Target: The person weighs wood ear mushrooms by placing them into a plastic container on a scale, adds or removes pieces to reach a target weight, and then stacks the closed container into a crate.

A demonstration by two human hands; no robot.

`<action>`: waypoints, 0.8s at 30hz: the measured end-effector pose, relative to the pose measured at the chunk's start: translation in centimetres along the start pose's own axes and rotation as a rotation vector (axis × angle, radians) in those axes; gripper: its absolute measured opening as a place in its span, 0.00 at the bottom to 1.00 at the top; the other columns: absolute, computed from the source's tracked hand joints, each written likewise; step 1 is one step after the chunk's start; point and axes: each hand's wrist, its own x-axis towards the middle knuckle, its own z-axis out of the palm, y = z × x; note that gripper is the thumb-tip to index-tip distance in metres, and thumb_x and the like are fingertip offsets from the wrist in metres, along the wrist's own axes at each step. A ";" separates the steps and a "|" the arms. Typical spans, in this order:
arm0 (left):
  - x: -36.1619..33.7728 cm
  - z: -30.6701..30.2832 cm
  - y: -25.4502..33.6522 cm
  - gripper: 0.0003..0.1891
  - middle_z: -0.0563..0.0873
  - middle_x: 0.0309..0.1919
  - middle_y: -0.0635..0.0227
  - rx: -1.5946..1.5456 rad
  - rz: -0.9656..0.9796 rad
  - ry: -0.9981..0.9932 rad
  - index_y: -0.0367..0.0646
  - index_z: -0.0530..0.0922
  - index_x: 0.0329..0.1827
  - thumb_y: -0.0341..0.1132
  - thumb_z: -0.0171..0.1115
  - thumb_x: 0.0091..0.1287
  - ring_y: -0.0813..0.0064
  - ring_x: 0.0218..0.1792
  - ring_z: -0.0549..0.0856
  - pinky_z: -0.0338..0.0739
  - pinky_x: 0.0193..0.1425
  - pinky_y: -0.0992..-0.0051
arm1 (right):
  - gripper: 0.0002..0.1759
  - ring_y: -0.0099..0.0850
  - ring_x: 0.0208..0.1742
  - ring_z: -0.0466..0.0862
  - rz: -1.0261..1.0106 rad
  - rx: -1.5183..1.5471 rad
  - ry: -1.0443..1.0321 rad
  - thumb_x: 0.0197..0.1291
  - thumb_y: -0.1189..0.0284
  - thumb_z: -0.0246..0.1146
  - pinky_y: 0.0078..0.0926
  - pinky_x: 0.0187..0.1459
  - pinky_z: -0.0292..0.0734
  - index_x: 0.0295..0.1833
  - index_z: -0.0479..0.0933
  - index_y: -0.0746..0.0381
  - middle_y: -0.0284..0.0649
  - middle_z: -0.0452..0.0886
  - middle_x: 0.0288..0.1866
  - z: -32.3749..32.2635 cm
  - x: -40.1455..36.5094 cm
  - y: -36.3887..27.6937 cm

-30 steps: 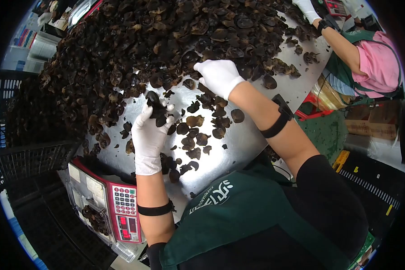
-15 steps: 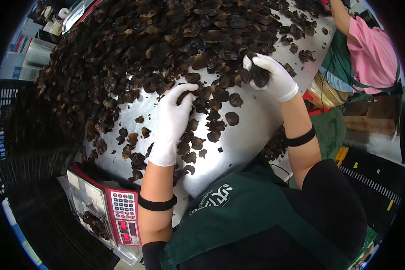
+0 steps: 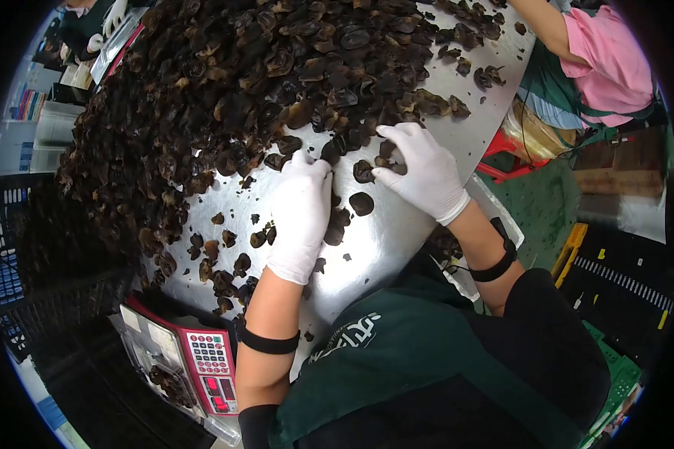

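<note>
Brown-black, curled, leathery pieces (image 3: 277, 67) are heaped on a metal table (image 3: 386, 239). My left hand (image 3: 301, 206), in a white glove, is over the near edge of the heap with its fingers curled together; what they hold, if anything, is hidden. Dark pieces touch its fingertips. My right hand (image 3: 427, 176), also gloved in white, has thumb and fingers spread around small dark pieces on the table. A round dark piece (image 3: 363, 171) lies by its thumb, and another (image 3: 361, 203) sits between the hands.
A red scale (image 3: 213, 355) with dark pieces in its tray stands at the lower left, near black crates (image 3: 67, 299). At the upper right is a person in pink (image 3: 606, 60), beside a red stool (image 3: 502, 161). Another person's gloved hand (image 3: 114, 16) shows at the upper left.
My right hand has come down and left, and its fingers have opened from the large dark piece. My left hand has shifted slightly right and down, its fingers curled closer. The view has shifted.
</note>
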 end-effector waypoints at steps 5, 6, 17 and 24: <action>-1.1 -1.0 -2.7 0.04 0.85 0.38 0.63 -0.293 -0.071 0.119 0.38 0.82 0.38 0.30 0.66 0.66 0.64 0.41 0.84 0.78 0.48 0.71 | 0.15 0.34 0.44 0.79 -0.242 -0.056 0.094 0.51 0.64 0.72 0.32 0.43 0.79 0.45 0.81 0.54 0.34 0.78 0.43 2.7 -0.6 1.1; -1.5 -0.9 -3.8 0.05 0.84 0.35 0.65 -0.393 -0.136 0.136 0.39 0.81 0.40 0.32 0.63 0.70 0.72 0.36 0.83 0.76 0.45 0.74 | 0.15 0.34 0.44 0.79 -0.238 -0.055 0.097 0.51 0.64 0.72 0.32 0.43 0.79 0.45 0.81 0.54 0.34 0.78 0.43 3.0 -0.5 1.6; -1.6 -4.4 -5.7 0.06 0.79 0.27 0.80 -1.241 -0.664 0.084 0.46 0.84 0.45 0.33 0.60 0.73 0.89 0.25 0.71 0.63 0.31 0.85 | 0.10 0.34 0.38 0.83 -0.153 0.123 0.006 0.54 0.67 0.69 0.33 0.37 0.80 0.41 0.79 0.54 0.34 0.79 0.35 3.2 -0.5 0.0; 3.5 1.4 0.1 0.09 0.86 0.31 0.65 -0.057 0.264 0.102 0.47 0.85 0.42 0.33 0.70 0.58 0.67 0.34 0.85 0.76 0.37 0.69 | 0.11 0.33 0.34 0.83 -0.094 0.244 -0.109 0.57 0.71 0.66 0.30 0.36 0.78 0.46 0.78 0.56 0.37 0.81 0.35 2.9 -0.8 1.2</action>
